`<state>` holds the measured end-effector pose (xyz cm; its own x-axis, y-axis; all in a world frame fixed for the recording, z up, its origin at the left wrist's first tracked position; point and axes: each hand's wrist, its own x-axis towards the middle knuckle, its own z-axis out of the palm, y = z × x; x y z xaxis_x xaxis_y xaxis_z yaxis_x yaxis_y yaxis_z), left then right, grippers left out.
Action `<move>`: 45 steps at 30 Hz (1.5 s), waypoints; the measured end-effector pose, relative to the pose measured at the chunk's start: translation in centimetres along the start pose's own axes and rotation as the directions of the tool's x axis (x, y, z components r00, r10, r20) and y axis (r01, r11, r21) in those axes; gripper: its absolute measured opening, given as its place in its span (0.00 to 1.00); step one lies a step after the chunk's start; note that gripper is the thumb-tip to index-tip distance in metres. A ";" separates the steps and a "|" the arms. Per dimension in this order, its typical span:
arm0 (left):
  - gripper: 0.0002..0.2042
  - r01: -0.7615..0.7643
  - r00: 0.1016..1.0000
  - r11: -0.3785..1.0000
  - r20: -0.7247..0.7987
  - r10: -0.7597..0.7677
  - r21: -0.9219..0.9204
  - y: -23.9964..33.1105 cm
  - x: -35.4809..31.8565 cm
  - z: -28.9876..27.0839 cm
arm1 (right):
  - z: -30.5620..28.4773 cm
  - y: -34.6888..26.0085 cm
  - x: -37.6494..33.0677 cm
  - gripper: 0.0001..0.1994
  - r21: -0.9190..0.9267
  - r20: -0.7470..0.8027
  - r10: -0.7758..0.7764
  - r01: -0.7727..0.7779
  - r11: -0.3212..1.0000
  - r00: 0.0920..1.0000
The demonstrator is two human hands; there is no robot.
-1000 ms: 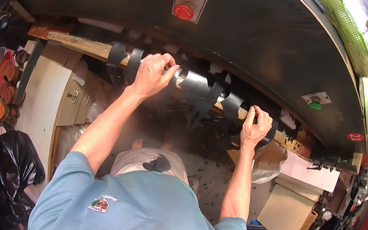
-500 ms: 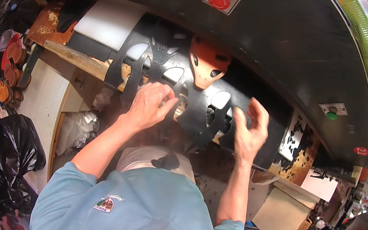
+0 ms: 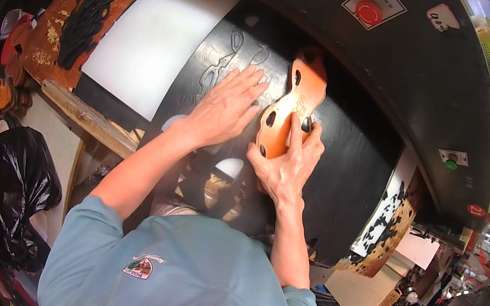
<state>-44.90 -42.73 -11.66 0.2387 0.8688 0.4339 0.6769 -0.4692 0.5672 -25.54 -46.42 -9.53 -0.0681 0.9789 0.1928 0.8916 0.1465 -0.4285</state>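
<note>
A black sheet lies under the dark overhead machine. On it rests an orange cutting die, long and wavy with dark oval openings. My right hand grips the near end of this die, thumb at its left edge and fingers over its top and right side. My left hand lies flat on the sheet to the left of the die, fingers stretched out and holding nothing. Beyond its fingertips are curved cut outlines in the sheet. Cut-out gaps run along the near edge, partly hidden by my arms.
The machine's dark beam carries a red button and a green button. A white board lies left, beside a pile of black cut pieces. A wooden strip edges the bench. A black plastic bag is at lower left.
Both hands were raised apart from the die; now my right hand grips it and my left lies flat on the sheet. The head view has shifted and shows more of the sheet.
</note>
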 end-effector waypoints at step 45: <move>0.36 0.028 0.977 0.982 0.203 -0.067 0.187 1.5 -0.9 3.2 | -8.9 11.3 -3.8 0.49 0.332 -0.067 0.274 -0.238 0.913 0.959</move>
<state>-41.87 -43.70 -13.42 0.3292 0.9122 0.2441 0.8018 -0.4066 0.4379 -11.25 -49.75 -7.20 0.2090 0.9697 0.1262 0.6811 -0.0517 -0.7304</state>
